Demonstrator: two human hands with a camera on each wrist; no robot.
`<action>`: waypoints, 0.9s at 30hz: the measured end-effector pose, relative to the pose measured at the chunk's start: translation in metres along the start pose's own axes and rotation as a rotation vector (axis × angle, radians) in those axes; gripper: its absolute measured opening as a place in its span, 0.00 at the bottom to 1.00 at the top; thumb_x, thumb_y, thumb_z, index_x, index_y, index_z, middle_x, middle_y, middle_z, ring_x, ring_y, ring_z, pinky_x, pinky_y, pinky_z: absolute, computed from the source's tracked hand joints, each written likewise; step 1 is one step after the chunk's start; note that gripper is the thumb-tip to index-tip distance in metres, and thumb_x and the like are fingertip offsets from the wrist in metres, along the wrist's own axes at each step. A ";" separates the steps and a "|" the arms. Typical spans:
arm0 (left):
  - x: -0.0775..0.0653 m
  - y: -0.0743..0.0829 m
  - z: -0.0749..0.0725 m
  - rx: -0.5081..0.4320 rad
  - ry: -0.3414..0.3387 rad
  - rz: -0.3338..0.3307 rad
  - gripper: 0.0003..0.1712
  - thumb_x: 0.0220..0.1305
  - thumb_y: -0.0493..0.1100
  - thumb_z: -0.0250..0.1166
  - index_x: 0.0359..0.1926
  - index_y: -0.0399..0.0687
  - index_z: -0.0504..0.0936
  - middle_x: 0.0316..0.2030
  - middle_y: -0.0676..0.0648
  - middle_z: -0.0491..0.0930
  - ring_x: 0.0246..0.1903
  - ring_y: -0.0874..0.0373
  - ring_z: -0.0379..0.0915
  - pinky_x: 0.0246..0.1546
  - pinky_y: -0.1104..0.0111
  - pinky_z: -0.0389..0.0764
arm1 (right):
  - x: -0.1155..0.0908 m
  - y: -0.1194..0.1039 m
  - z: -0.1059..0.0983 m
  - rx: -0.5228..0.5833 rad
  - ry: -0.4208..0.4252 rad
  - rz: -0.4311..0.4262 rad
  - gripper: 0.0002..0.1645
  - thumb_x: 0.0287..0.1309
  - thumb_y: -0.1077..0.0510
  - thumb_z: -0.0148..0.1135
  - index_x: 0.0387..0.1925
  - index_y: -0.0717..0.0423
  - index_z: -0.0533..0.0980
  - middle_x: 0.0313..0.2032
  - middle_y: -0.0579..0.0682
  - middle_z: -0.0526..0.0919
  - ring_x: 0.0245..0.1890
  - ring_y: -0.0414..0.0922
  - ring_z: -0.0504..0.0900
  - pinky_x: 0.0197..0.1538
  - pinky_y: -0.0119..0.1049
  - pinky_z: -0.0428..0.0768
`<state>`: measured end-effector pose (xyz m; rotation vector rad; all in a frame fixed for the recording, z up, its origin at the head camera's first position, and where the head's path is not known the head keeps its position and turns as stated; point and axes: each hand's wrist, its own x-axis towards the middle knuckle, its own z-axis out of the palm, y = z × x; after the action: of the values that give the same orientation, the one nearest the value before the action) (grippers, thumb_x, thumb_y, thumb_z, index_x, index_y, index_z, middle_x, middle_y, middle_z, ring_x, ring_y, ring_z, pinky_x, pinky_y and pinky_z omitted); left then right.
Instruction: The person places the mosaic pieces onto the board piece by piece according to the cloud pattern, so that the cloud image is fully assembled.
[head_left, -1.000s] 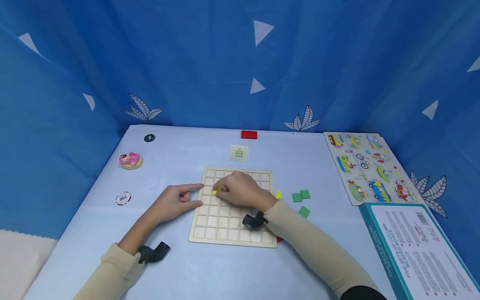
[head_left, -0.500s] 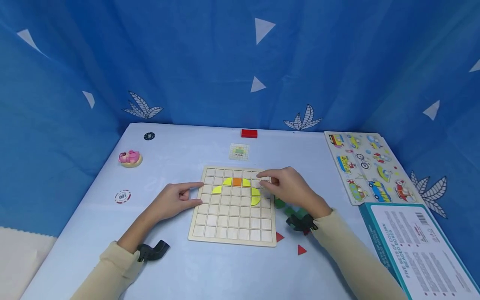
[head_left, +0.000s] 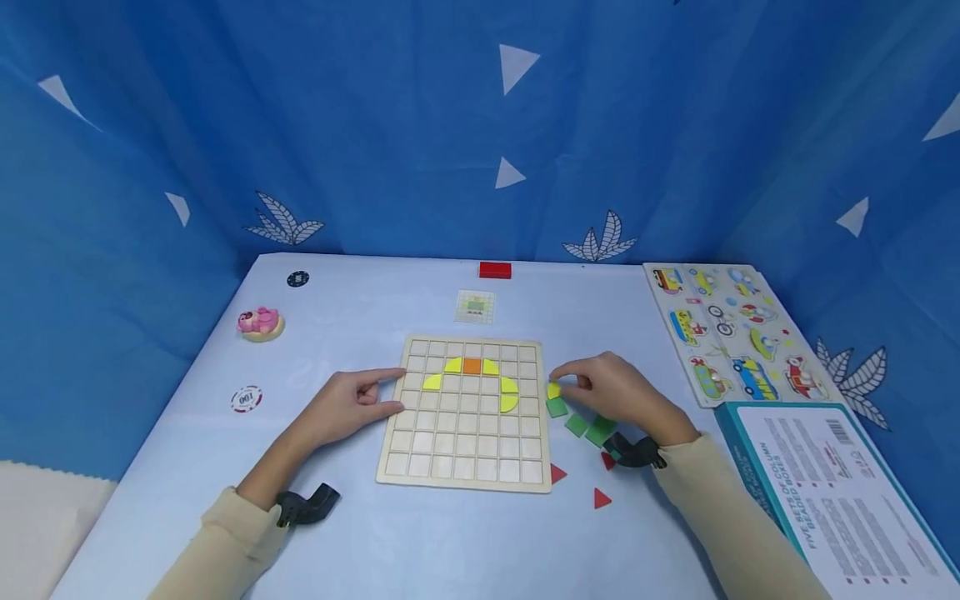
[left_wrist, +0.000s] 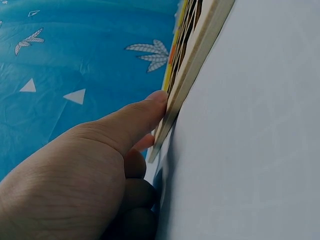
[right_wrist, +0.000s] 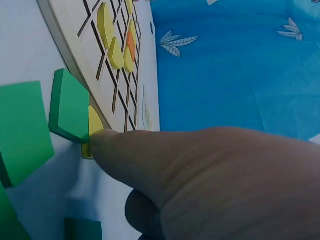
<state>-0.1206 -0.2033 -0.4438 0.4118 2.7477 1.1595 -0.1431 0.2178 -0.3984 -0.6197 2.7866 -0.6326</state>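
Observation:
A wooden grid board (head_left: 442, 442) lies mid-table, bearing several yellow quarter-circle tiles (head_left: 509, 403) and an orange square tile (head_left: 472, 366) in an arch. Along its left edge, my left hand (head_left: 343, 410) rests with thumb and index finger stretched apart; the left wrist view has the thumb (left_wrist: 158, 96) against the board's side. Just right of the board, my right hand (head_left: 611, 387) pinches a loose yellow quarter-circle tile (head_left: 554, 390) between thumb and index finger. In the right wrist view, that yellow tile (right_wrist: 94, 122) is partly hidden behind a green square tile (right_wrist: 70, 105).
More green squares (head_left: 576, 425) and several red triangles (head_left: 602, 498) lie right of the board. Behind it are a patterned card (head_left: 475, 307) and red block (head_left: 495, 270). A pink figurine (head_left: 259, 323) and chips (head_left: 247, 399) stand left; a vehicle puzzle (head_left: 723, 333) and box (head_left: 840, 492) right.
My right hand has left a yellow tile at the arch's left side and moved right, off the board, to another yellow tile. My left hand has stayed at the board's edge.

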 end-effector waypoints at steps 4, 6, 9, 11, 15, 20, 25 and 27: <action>0.001 -0.001 0.000 0.012 0.010 -0.010 0.32 0.59 0.56 0.76 0.64 0.55 0.82 0.15 0.57 0.62 0.17 0.62 0.59 0.22 0.68 0.62 | 0.000 0.000 0.001 -0.002 -0.013 -0.003 0.18 0.61 0.54 0.73 0.53 0.44 0.86 0.14 0.43 0.66 0.16 0.42 0.68 0.21 0.32 0.64; 0.000 -0.002 0.000 0.013 0.010 -0.016 0.32 0.59 0.56 0.77 0.64 0.55 0.82 0.14 0.57 0.62 0.17 0.62 0.58 0.22 0.68 0.62 | 0.000 0.000 0.002 -0.004 -0.017 0.001 0.18 0.61 0.54 0.73 0.53 0.44 0.86 0.14 0.43 0.66 0.17 0.42 0.68 0.22 0.32 0.65; 0.000 -0.001 0.000 0.005 0.002 -0.012 0.32 0.59 0.56 0.76 0.64 0.54 0.82 0.15 0.57 0.62 0.17 0.62 0.58 0.22 0.68 0.62 | 0.000 0.001 0.002 -0.011 -0.019 0.018 0.18 0.62 0.54 0.73 0.54 0.44 0.86 0.15 0.43 0.66 0.17 0.42 0.68 0.22 0.32 0.66; 0.000 0.000 0.000 0.001 0.000 -0.006 0.33 0.59 0.56 0.76 0.64 0.54 0.82 0.15 0.57 0.62 0.17 0.62 0.58 0.22 0.68 0.62 | -0.001 0.002 0.002 -0.028 -0.002 0.028 0.19 0.63 0.54 0.72 0.55 0.44 0.85 0.15 0.43 0.67 0.17 0.42 0.69 0.22 0.33 0.67; 0.000 0.000 0.001 -0.001 -0.001 -0.006 0.33 0.59 0.57 0.76 0.64 0.54 0.82 0.15 0.57 0.62 0.17 0.62 0.58 0.23 0.68 0.62 | 0.001 0.002 0.004 -0.077 0.088 0.054 0.21 0.64 0.55 0.70 0.58 0.48 0.84 0.14 0.44 0.67 0.16 0.42 0.68 0.22 0.34 0.67; 0.000 0.000 0.001 0.004 0.001 0.002 0.33 0.60 0.56 0.76 0.64 0.53 0.82 0.15 0.57 0.62 0.17 0.62 0.58 0.23 0.68 0.63 | 0.003 -0.001 0.008 -0.113 0.194 0.095 0.15 0.64 0.52 0.71 0.51 0.50 0.86 0.14 0.43 0.67 0.17 0.42 0.68 0.23 0.36 0.66; 0.001 -0.001 0.001 0.024 0.013 0.013 0.32 0.60 0.57 0.76 0.64 0.54 0.82 0.15 0.57 0.62 0.17 0.62 0.58 0.23 0.68 0.63 | 0.006 -0.010 0.013 -0.148 0.214 0.103 0.16 0.62 0.44 0.72 0.43 0.49 0.87 0.14 0.41 0.70 0.19 0.42 0.69 0.23 0.36 0.68; 0.001 -0.001 0.001 0.028 0.012 0.010 0.32 0.60 0.56 0.76 0.64 0.55 0.82 0.15 0.57 0.62 0.17 0.62 0.58 0.23 0.68 0.63 | 0.006 -0.013 0.016 -0.164 0.200 0.117 0.18 0.61 0.42 0.73 0.43 0.49 0.87 0.14 0.41 0.70 0.20 0.41 0.70 0.23 0.35 0.68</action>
<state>-0.1214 -0.2034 -0.4453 0.4231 2.7782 1.1314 -0.1394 0.1984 -0.4075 -0.4400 3.0577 -0.4693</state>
